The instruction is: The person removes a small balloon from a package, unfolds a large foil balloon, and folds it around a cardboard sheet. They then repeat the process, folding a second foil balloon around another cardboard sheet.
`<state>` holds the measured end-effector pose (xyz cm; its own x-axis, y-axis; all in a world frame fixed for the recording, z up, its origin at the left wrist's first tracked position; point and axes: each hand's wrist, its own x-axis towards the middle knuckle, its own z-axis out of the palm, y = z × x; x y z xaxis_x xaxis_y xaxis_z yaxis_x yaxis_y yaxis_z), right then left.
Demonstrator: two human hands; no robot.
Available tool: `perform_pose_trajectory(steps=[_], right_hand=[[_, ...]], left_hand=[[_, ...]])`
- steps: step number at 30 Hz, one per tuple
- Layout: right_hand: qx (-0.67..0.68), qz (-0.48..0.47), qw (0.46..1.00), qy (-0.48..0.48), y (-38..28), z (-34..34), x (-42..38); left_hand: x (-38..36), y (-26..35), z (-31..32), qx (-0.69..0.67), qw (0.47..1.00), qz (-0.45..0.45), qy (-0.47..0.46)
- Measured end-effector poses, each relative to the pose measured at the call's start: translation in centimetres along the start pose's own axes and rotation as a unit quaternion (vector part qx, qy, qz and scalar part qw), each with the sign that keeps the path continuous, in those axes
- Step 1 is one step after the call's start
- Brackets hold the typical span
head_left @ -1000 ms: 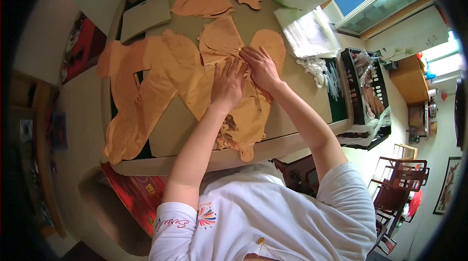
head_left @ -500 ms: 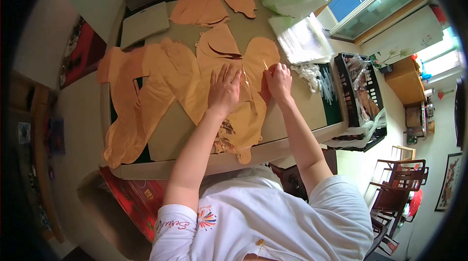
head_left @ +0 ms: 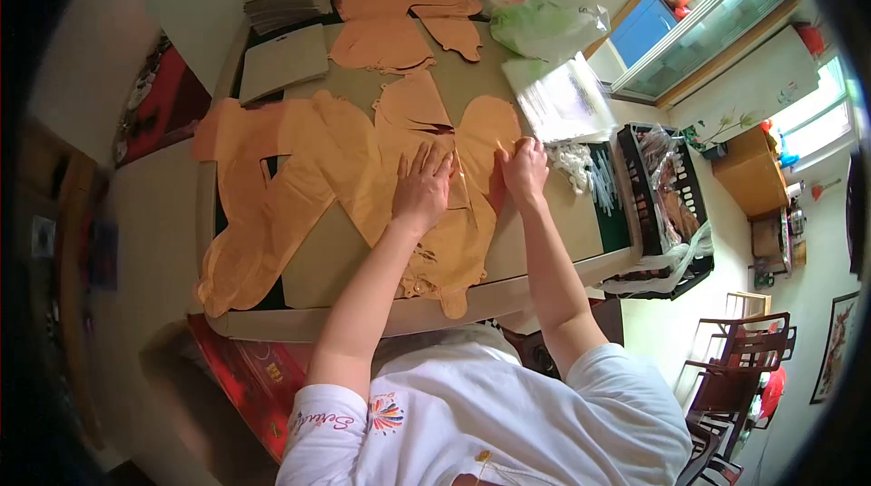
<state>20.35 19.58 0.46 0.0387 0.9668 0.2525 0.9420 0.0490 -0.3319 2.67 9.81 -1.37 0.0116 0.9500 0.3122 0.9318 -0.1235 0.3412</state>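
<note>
An orange-gold flat foil-like piece (head_left: 463,241) with a rounded lobe lies on the table in front of me. My left hand (head_left: 423,185) rests flat on its middle, fingers spread. At the right edge of the lobe, my right hand (head_left: 524,166) has its fingers pressed together; what they pinch is too small to make out. More orange pieces (head_left: 272,205) overlap to the left of my left hand. A further group of orange pieces (head_left: 381,32) lies at the far side of the table.
Grey boards (head_left: 283,63) are at the back left. On the right are clear plastic sleeves (head_left: 562,103), a green-white plastic bag (head_left: 550,25), white strings (head_left: 573,165), pale sticks (head_left: 602,179) and a black crate (head_left: 646,205) holding packets. Dark chairs (head_left: 733,350) stand farther right.
The view has shifted slightly, so the table items appear a little lower. My left hand stays flat on the piece, and my right hand remains at the lobe's edge, its fingers more curled.
</note>
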Motion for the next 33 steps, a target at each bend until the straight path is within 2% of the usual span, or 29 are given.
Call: perform_pose_trajectory(steps=[2,8,9,14,17,20,21,24,27,30,31,33], right_hand=[[0.005,0.002,0.999,-0.054,0.7,0.9,0.9],[0.083,0.012,0.996,0.003,2.0,2.7,1.9],[0.045,0.022,0.998,0.027,0.3,0.8,0.8],[0.006,0.025,0.999,-0.024,0.8,1.5,1.1],[0.039,0.003,0.998,-0.046,1.6,2.7,2.7],[0.104,-0.042,0.994,-0.001,1.3,3.5,4.2],[0.124,-0.051,0.991,-0.025,0.4,2.3,4.7],[0.047,-0.139,0.989,-0.018,-0.4,2.2,8.9],[-0.026,-0.287,0.954,-0.08,0.3,4.9,13.6],[-0.094,-0.221,0.913,-0.33,-2.6,1.9,15.3],[-0.143,-0.304,0.903,-0.267,-2.8,1.8,15.2],[-0.168,-0.294,0.888,-0.311,-3.7,1.0,15.3]], left_hand=[[-0.1,0.1,-0.1,0.001,1.0,0.002,-0.009],[-0.1,0.0,0.1,-0.009,1.0,0.001,0.012],[-0.1,0.0,0.2,-0.005,1.0,0.002,0.014],[-0.2,0.1,0.1,0.009,1.0,-0.004,-0.016],[0.2,0.0,0.0,0.002,1.0,0.004,-0.005],[0.4,0.0,-0.3,-0.002,1.0,0.002,-0.003],[0.3,0.0,-0.4,-0.002,1.0,0.001,-0.006],[0.1,0.0,-0.3,0.011,1.0,0.003,-0.012],[0.3,-0.3,0.3,0.021,1.0,0.015,0.004],[0.0,-0.3,0.3,0.026,0.999,0.018,0.005],[0.1,-0.3,0.2,0.026,0.999,0.019,0.001],[0.1,-0.4,0.4,0.036,0.999,0.021,0.009]])
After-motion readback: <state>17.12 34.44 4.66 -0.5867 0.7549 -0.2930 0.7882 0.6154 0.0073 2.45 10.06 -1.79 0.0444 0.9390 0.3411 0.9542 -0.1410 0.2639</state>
